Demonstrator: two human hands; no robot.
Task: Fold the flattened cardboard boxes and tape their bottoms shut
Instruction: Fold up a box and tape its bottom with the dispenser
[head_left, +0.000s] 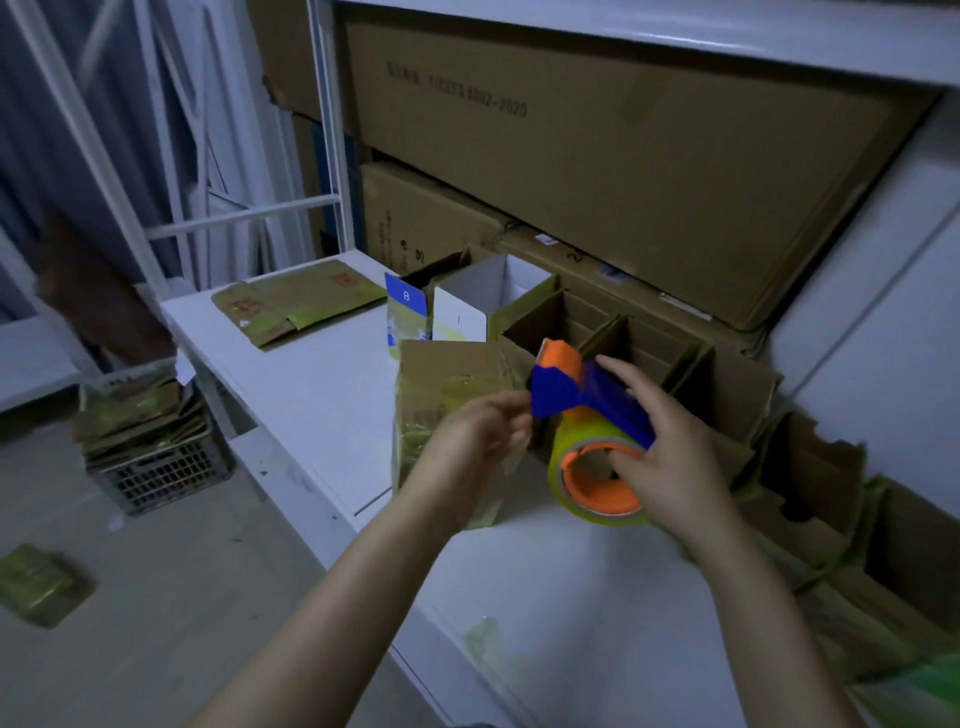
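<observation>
My right hand (670, 457) grips a blue and orange tape dispenser (587, 405) with a yellowish tape roll (571, 467), held above the white table (322, 395). My left hand (483, 431) pinches at the dispenser's blue front end, where the tape comes off. Right behind and under my left hand stands a folded brown cardboard box (447, 379) with shiny tape on it. A flattened cardboard box (296, 301) lies at the far end of the table.
Several open folded boxes (597, 327) line the wall on the right, below large stacked cartons (597, 171). A white and blue box (410, 306) stands behind. On the floor at left, a crate (156, 473) carries flattened boxes, and another flattened box (41, 587) lies loose.
</observation>
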